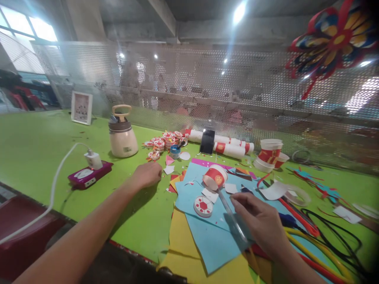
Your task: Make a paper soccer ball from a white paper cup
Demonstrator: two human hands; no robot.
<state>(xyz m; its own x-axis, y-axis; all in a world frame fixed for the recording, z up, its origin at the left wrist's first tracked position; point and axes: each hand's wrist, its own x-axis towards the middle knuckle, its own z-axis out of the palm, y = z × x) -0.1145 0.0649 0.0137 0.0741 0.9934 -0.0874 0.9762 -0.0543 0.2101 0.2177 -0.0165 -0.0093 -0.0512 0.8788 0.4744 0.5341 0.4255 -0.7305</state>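
Note:
My left hand (148, 174) rests on the green table with its fingers curled in; whatever they hold, if anything, is hidden. Just beyond it lie pink and white paper scraps (169, 169). Over the blue paper sheets (213, 248) hovers my right hand (260, 217), loosely curved, with nothing visible in its fingers. Beside its thumb is a clear stick (235, 221) lying on the paper. A round white piece with a red pattern (203, 206) lies between the hands. Behind it a red-and-white paper cup (215, 177) lies on its side.
At the left stand a beige bottle (123, 138) and a purple power strip (90, 175) with a white charger. Patterned discs (159, 144), a blue jar (175, 152), a phone (207, 141) and stacked cups (269, 154) line the back. Black cables (334, 232) lie right.

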